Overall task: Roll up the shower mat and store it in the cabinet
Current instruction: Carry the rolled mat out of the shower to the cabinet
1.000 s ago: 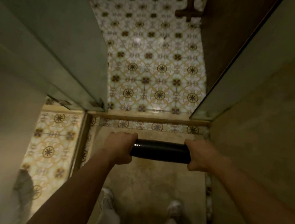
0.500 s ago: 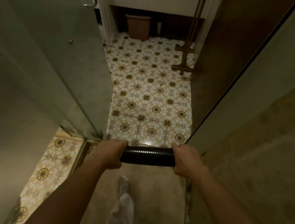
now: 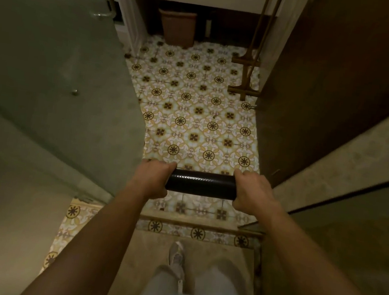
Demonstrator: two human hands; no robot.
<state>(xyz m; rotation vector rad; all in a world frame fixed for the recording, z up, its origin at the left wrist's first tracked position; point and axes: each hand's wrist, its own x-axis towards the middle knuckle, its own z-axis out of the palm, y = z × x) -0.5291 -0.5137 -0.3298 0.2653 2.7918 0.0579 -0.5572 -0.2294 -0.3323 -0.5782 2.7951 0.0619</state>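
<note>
The shower mat (image 3: pixel 200 183) is rolled into a tight black tube with a textured surface and is held level in front of me, above the shower threshold. My left hand (image 3: pixel 152 177) grips its left end and my right hand (image 3: pixel 251 193) grips its right end; both ends are hidden inside my fists. A dark wooden panel (image 3: pixel 324 77), perhaps a door or cabinet side, stands ahead on the right.
An open glass shower door (image 3: pixel 52 56) with a metal handle stands on the left. Patterned floor tiles (image 3: pixel 197 113) stretch ahead to a brown waste bin (image 3: pixel 177 27) under a white counter. A wooden rack foot (image 3: pixel 245 75) sits at right. A raised sill (image 3: pixel 199 222) crosses below my hands.
I have stepped forward out of the shower stall with the rolled mat held in both hands; the view has lifted and the bin and counter have come into sight.
</note>
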